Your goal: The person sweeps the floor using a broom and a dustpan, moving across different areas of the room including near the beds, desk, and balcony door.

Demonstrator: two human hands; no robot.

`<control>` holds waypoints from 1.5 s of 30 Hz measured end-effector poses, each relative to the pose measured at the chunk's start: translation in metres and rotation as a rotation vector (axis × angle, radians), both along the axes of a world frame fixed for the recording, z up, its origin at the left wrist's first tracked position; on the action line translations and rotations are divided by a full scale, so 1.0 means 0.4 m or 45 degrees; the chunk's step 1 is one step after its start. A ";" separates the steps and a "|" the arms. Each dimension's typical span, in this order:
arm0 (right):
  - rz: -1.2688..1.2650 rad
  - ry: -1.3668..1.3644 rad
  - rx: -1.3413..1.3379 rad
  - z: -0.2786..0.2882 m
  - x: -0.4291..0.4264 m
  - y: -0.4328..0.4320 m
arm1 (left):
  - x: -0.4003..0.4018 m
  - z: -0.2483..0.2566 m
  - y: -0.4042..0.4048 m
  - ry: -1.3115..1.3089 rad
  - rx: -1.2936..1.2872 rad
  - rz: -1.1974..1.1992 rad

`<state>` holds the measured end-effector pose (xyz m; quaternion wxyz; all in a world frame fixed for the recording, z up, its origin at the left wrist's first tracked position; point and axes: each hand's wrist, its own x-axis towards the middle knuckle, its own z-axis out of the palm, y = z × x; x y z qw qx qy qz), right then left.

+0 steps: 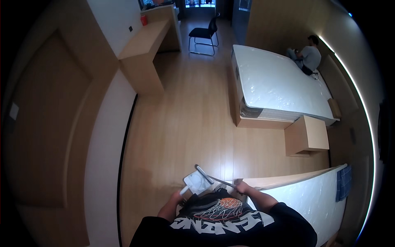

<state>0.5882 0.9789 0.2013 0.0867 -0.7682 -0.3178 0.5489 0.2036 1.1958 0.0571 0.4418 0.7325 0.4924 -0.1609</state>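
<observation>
A white dustpan (197,186) is in front of my body, its short handle gripped by my left hand (177,197). Closed around the slim grey handle of a T-shaped sweeping tool (222,181) is my right hand (242,187). The tool's long narrow head (204,173) lies across the dustpan's upper right part. Whether its edge is bristle or rubber cannot be made out. Small debris in the pan cannot be told at this size. The light wood floor (172,139) stretches ahead of both hands.
Close on my right is a plastic-wrapped mattress (304,202) with a blue cloth (343,182). Beyond stand a nightstand (315,134) and another wrapped mattress (277,83), where a person (309,55) sits. A desk (145,40) and black chair (203,33) are farther off.
</observation>
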 end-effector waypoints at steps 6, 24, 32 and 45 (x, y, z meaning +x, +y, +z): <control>-0.358 -0.014 0.275 0.024 0.196 -0.068 | 0.219 0.205 0.049 -0.078 0.164 0.035; -0.818 0.028 0.046 0.032 0.110 0.391 | 0.533 0.140 0.670 -0.656 -0.520 0.028; -1.435 0.316 0.072 0.152 0.259 0.511 | 0.720 0.294 0.767 -0.240 -0.171 -0.649; -0.185 -0.396 0.034 -0.096 0.821 0.774 | 1.068 0.389 0.894 0.089 0.217 -0.291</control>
